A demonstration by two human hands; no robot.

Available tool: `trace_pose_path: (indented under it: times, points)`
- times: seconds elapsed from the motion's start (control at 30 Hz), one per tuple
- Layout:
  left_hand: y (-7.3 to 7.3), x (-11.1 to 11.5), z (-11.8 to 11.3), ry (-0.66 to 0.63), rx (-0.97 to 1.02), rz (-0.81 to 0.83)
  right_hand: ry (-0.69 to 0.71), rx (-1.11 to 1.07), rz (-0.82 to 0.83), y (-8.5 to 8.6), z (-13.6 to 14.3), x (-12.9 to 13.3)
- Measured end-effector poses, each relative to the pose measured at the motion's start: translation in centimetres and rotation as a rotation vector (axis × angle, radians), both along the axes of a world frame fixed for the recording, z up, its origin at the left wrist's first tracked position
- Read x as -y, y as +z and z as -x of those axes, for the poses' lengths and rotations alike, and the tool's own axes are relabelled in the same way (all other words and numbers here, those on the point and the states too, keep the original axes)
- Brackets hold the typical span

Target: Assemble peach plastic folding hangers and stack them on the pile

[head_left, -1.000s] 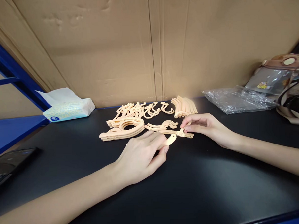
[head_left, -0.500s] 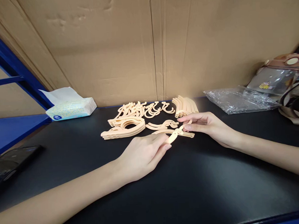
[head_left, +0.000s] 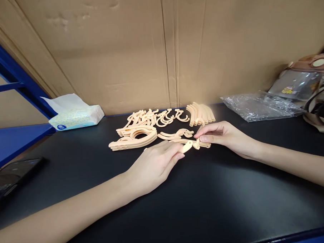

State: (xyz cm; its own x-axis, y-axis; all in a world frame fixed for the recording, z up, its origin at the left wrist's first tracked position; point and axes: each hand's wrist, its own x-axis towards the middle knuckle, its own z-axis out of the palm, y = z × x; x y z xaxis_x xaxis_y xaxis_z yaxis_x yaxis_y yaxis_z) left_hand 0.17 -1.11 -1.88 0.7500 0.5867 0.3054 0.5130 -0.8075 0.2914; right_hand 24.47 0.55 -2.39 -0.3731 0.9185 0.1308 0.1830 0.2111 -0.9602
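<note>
My left hand [head_left: 158,161] is closed around a cream plastic hanger arm [head_left: 187,146], whose holed end sticks out past my thumb. In my right hand [head_left: 218,135] a cream hanger hook [head_left: 196,145] is pinched between thumb and fingers, its round base just right of the arm's end. A small gap seems to lie between the two parts. Behind my hands, a loose hanger arm [head_left: 206,145] and a hook-shaped hanger piece [head_left: 176,135] rest on the black table. To their left sits a stack of folded hangers [head_left: 136,142].
Loose hooks [head_left: 143,118] and a row of hanger arms [head_left: 200,113] lie along the cardboard wall [head_left: 107,48]. A tissue pack [head_left: 76,116] and a phone [head_left: 16,178] are at left. Clear plastic bag [head_left: 260,106] and a bottle [head_left: 294,83] stand at right.
The hook in my right hand has come away slightly from the end of the hanger arm and turned more upright. My left hand stays nearly in place.
</note>
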Motion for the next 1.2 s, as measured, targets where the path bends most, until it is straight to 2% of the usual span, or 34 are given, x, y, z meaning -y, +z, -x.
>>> trace_pose_path:
  times: [0.3,0.67,0.9,1.2]
  points:
    - [-0.17,-0.21,-0.12,-0.027,0.012,-0.016,-0.005,0.018,0.008,0.15,0.28,-0.03]
    - [-0.07,-0.40,-0.14,-0.058,0.024,-0.132,0.079,0.049,0.019,0.19,0.30,-0.24]
    - [-0.04,-0.27,-0.29,-0.008,-0.032,-0.181,0.096,0.144,-0.089,0.14,0.25,-0.15]
    - [0.00,-0.26,-0.45,0.015,-0.079,-0.281,0.026,0.295,-0.251,0.20,0.50,0.15]
